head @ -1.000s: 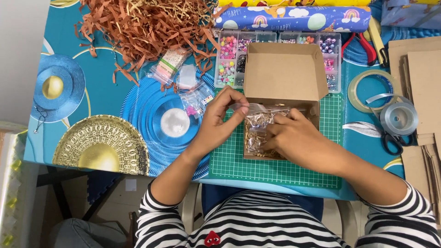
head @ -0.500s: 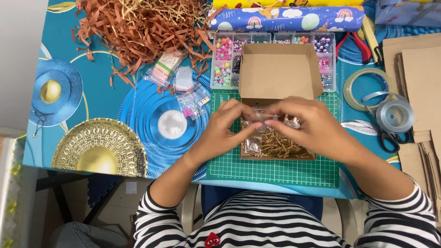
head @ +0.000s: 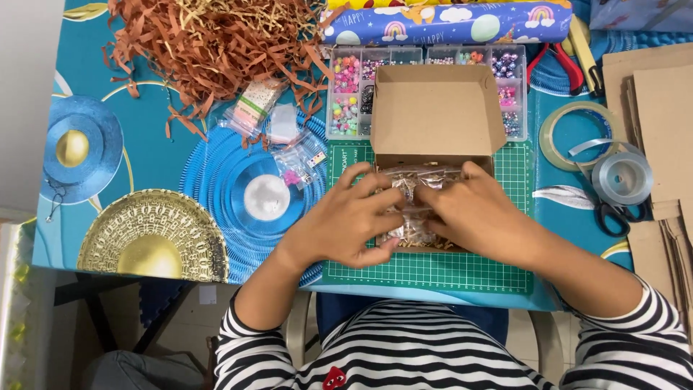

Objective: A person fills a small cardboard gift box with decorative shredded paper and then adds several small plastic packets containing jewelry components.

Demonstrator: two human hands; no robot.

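The table (head: pixel 155 155) wears a teal cloth printed with blue and gold discs; a green cutting mat (head: pixel 433 269) lies at its near edge, and on the mat stands an open cardboard box (head: pixel 437 119) with its lid tipped back. Both hands press on a clear crinkled bag (head: pixel 413 189) lying in the box over paper shreds; the left hand (head: pixel 346 220) has its fingers spread wide across the bag, thumb against the box's near side; the right hand (head: pixel 473 213) lies flat, fingers close together on the plastic. Behind the box sits a clear bead organiser (head: pixel 350 97) and a roll of wrapping paper (head: pixel 447 23); a heap of brown paper shred (head: pixel 209 43) fills the far left; tape rolls (head: pixel 622 177), scissors (head: pixel 613 215) and cardboard sheets (head: pixel 660 115) lie to the right; bare floor shows beneath the table edge.
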